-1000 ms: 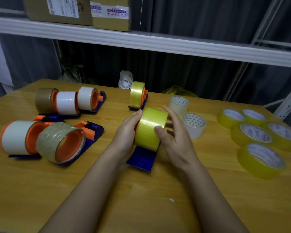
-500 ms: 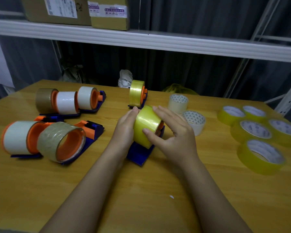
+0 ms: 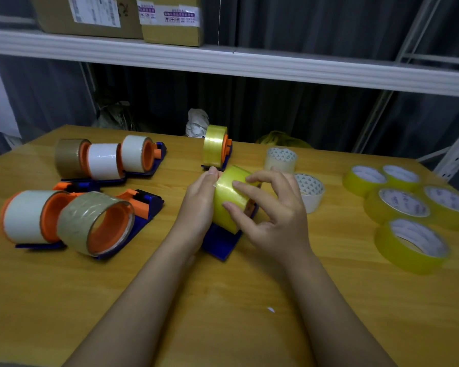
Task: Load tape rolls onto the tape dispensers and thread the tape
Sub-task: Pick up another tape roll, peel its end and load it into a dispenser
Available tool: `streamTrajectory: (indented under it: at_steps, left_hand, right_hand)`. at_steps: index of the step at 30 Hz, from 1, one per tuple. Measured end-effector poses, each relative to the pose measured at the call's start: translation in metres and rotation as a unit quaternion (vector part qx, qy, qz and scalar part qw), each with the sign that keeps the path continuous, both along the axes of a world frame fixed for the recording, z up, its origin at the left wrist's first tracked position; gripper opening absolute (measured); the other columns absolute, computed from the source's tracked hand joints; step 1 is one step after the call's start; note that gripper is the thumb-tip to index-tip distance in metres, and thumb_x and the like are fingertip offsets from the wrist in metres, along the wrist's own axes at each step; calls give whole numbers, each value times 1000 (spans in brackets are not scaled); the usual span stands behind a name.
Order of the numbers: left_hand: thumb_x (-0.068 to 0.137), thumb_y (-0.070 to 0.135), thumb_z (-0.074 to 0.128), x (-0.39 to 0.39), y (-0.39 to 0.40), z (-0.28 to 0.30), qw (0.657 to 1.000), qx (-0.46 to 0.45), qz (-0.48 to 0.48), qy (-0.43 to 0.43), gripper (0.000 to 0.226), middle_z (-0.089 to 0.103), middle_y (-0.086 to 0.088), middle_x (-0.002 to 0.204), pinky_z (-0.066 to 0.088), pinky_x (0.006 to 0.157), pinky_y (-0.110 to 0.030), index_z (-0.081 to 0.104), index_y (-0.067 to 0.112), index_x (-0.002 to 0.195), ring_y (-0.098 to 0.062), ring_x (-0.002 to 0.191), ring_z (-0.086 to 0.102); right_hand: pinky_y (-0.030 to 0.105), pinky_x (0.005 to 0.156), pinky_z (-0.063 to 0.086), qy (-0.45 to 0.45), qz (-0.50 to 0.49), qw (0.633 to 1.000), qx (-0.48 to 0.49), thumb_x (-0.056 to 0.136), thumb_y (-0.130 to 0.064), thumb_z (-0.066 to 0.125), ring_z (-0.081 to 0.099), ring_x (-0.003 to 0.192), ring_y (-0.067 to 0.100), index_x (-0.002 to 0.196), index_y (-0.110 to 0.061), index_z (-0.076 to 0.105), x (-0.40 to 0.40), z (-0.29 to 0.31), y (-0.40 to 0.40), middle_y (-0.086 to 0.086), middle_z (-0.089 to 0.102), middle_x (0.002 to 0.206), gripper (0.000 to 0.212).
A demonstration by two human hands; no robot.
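Right hand (image 3: 273, 215) curled over the yellow roll (image 3: 229, 198), fingertips and thumb pinching its glossy translucent face. Left hand (image 3: 200, 205) grips the roll's opposite side, fingers hidden behind. Roll stands upright on a blue dispenser (image 3: 221, 241), mid-desk (image 3: 223, 327). Loaded dispensers (image 3: 90, 197) lie toward the left edge; loose yellow rolls (image 3: 408, 215) by the right edge.
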State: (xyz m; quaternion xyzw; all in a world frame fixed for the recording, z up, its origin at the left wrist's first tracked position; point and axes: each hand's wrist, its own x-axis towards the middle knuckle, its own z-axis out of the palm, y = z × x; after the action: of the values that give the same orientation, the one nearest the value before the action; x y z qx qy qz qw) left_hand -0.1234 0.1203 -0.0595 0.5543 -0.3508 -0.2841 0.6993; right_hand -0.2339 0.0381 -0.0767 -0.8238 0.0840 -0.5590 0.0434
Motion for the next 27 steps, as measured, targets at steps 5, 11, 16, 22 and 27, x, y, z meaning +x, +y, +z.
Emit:
streamTrajectory:
  at_steps: [5,11,16,22,27]
  left_hand:
    - [103,27,34,-2,-2,2,1000,-2,8,3,31,58,29,50,42,49,-3,51,33,78,17,50,55]
    - [103,30,33,-3,-4,-1,999,14,25,-41,28,58,33,65,39,70,-2,48,38,80,20,75,54]
    - [98,53,34,-2,-4,-4,997,30,22,-62,37,65,5,97,43,98,-37,62,28,97,-15,105,58]
    - [101,39,31,-6,-3,-1,995,4,19,-99,50,63,11,54,44,56,-12,61,24,65,2,57,60]
    - [100,34,34,-6,-1,3,995,-17,11,-102,49,59,6,52,44,53,-15,60,12,65,-3,53,57]
  right_hand:
    - [47,92,49,-23,-27,999,-40,88,-24,70,62,88,25,89,-10,78,2,-1,2,9,69,90,16]
    - [42,91,50,-44,-52,997,-41,90,-18,67,62,75,23,82,-8,75,3,2,5,5,66,75,16]
    - [28,93,45,-68,-47,994,71,90,-22,62,52,75,16,79,-9,73,4,2,12,2,62,71,20]
    - [29,62,43,-93,-42,977,188,91,-29,56,55,70,17,78,-13,70,3,7,15,-3,60,72,25]
    - [10,63,40,-119,-1,952,282,90,-21,60,56,73,4,76,-16,69,1,10,16,-12,58,74,17]
